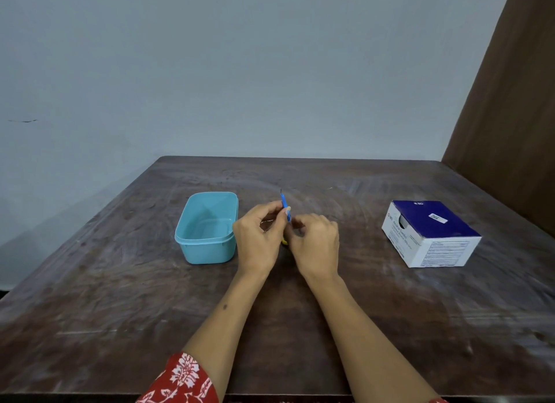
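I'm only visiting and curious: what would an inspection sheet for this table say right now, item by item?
Surface: dark wooden table, scuffed, with pale streaks.
Job's things: slim blue tool held upright between the hands; small yellow bit below it, too hidden to identify.
Clutter: open teal container, empty, left of the hands; blue and white box to their right.
Hands: left hand pinches the blue tool; right hand curled at its lower end, grip hidden.
Cables: nothing seen.
Surroundings: pale wall behind; brown panel at right.
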{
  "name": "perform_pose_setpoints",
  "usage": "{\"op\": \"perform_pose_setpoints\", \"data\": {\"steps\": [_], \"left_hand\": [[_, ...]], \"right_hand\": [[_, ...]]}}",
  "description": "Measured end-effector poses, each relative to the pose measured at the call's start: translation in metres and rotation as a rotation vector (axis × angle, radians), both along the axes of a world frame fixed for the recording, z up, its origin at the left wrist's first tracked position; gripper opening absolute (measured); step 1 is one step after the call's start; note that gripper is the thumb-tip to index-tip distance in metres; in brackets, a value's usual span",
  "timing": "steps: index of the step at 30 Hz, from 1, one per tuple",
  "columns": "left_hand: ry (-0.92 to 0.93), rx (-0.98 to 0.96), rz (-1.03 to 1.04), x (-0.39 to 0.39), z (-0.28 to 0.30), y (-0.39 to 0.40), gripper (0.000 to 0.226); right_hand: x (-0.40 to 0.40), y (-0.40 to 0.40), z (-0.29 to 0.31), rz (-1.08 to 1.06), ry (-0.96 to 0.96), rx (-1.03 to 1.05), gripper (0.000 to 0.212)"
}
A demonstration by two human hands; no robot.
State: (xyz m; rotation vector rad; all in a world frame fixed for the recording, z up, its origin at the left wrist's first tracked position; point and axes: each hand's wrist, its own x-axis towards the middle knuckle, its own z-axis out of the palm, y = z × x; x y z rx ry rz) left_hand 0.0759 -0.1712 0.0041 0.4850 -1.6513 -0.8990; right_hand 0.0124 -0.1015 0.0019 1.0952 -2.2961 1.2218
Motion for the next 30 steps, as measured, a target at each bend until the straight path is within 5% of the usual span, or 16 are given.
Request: {"op": "perform_pose_setpoints", "data": {"steps": [30], "left_hand": [[0.036,0.042,-0.025,-0.001,0.0004,-0.0008,0.014]], "right_hand": [[-0.0019,-0.0001,0.0003,0.02,-0.061,0.027,0.015]]}}
